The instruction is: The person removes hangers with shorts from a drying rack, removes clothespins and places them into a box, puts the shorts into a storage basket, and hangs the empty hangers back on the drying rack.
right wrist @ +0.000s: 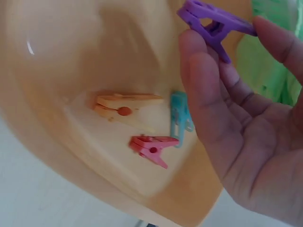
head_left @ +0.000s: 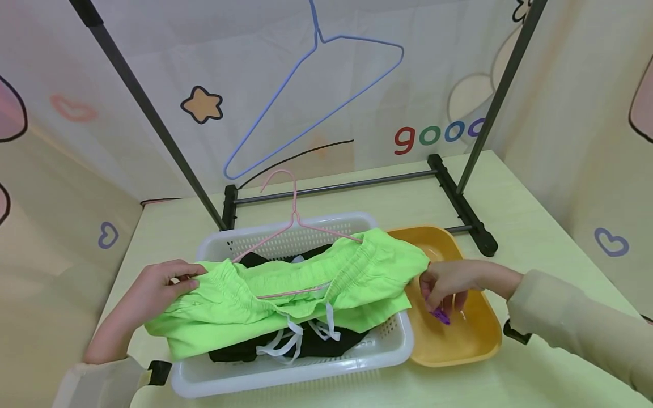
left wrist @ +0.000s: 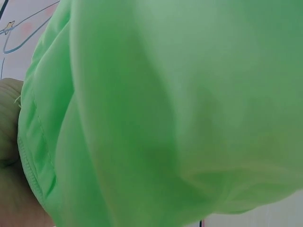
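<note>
Bright green shorts (head_left: 214, 309) with white drawstrings lie across a white basket (head_left: 285, 378), with a pink wire hanger (head_left: 294, 201) inside their waist and its hook standing up. At the shorts' left end, my left hand (head_left: 153, 292) pinches the waistband between thumb and fingers; green cloth fills most of the left wrist view. My right hand (head_left: 451, 281) is over the yellow tray (head_left: 476, 337), beside the shorts' right end. Between its thumb and fingertips it pinches a purple clothespin (right wrist: 215, 23).
In the tray lie an orange clothespin (right wrist: 125, 109), a red clothespin (right wrist: 152, 147) and a teal clothespin (right wrist: 179, 113). Black cloth (head_left: 237, 352) sits under the shorts. Behind the basket stands a black rack (head_left: 336, 188), where a blue hanger (head_left: 317, 35) hangs.
</note>
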The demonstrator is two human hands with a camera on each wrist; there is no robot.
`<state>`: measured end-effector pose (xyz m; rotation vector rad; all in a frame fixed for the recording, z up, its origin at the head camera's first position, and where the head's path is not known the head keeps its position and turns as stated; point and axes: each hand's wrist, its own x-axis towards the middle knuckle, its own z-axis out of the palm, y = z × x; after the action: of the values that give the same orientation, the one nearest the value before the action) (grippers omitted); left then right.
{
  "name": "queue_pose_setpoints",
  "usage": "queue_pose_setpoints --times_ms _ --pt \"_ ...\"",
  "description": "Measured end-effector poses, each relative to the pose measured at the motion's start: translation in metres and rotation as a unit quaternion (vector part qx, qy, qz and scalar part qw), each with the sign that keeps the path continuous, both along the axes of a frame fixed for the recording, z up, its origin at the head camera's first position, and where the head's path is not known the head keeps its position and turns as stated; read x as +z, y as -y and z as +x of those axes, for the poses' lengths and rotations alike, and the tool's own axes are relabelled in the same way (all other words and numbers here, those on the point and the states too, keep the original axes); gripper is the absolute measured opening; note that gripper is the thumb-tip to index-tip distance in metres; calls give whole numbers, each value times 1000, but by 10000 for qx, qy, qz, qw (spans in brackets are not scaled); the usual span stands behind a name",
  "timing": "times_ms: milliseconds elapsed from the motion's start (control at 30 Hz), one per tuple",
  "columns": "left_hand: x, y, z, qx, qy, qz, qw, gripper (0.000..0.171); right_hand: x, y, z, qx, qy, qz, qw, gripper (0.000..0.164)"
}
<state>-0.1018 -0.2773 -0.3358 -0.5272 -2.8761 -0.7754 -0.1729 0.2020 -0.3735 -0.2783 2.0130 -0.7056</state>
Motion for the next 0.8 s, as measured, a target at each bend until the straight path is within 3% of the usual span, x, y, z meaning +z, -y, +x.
queue_pose_setpoints --times_ms 333,800 --pt "-1 1 0 -34 -7 59 10000 21 -17 1 4 -204 -224 339 9990 19" --pt "1 0 0 15 86 27 10000 21 -34 0 10 -652 -190 375 9970 23"
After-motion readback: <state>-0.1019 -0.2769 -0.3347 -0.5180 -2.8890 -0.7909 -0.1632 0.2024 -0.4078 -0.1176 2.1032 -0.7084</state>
